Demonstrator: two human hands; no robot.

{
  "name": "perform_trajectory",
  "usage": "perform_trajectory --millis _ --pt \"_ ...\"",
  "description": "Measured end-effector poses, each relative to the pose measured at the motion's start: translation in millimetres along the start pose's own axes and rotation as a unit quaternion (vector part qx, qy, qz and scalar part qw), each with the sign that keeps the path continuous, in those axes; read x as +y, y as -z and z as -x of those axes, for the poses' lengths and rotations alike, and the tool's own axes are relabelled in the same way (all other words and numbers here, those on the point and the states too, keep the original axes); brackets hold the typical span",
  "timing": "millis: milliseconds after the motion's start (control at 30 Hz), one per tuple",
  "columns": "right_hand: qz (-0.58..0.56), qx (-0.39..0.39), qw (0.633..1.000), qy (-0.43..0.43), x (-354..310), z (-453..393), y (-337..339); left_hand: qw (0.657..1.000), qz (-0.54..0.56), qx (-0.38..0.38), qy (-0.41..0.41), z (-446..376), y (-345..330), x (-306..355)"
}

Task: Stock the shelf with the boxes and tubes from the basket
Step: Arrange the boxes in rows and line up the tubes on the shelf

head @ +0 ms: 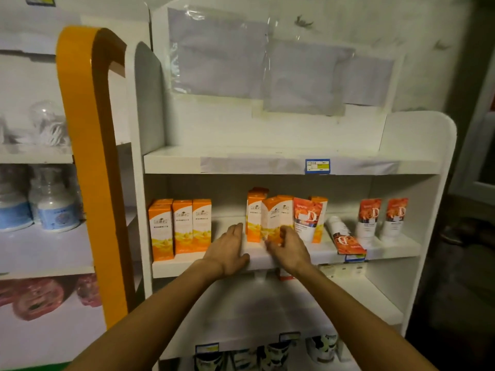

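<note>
A single wide-angle view from a camera worn on the person's head, looking forward and slightly down at a white shelf unit (281, 167) close in front. Both forearms reach away from the bottom edge toward the middle shelf. Straight edges bend near the frame's borders.

I'm looking at a shop: white display shelving (281, 163) with a price tag (317, 166) on its edge, rows of identical orange boxes (182, 226), tubes (369, 218), and bottles (56, 207) far left.
</note>
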State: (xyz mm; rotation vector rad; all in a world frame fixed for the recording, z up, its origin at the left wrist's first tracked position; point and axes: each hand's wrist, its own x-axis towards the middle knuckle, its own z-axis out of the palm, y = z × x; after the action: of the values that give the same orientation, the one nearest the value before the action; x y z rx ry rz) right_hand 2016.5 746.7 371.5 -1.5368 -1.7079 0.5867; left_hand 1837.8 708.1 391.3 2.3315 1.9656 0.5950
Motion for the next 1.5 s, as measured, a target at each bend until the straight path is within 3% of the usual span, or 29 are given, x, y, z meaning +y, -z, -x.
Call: perform_trajectory --millis 167,300,600,800,1167,1367,1500 --pt "0.017 0.061 0.998 0.007 -1 -9 -12 0.992 0.101 0.003 0.076 -27 -5 3" --pt "-0.001 0.087 0.996 0.009 5 -14 -18 0.983 0.165 0.043 0.071 -47 -18 0" --pt "-0.057 0.073 0.995 0.032 16 -14 -20 0.951 0.289 0.083 0.074 -66 -28 0" --pt "-0.114 0.056 0.992 0.019 17 -9 -18 0.923 0.356 0.077 0.128 -70 -27 1" --pt "-0.089 0.047 0.995 -0.004 6 -3 -15 0.961 0.231 0.110 0.103 -46 -12 -20" --pt "0.051 0.040 0.997 0.041 -4 -3 -24 0.962 0.228 0.113 0.096 -34 -15 -27" --pt "0.039 -0.008 0.997 0.059 -9 -3 -26 0.968 0.204 0.127 0.073 -29 -14 -31"
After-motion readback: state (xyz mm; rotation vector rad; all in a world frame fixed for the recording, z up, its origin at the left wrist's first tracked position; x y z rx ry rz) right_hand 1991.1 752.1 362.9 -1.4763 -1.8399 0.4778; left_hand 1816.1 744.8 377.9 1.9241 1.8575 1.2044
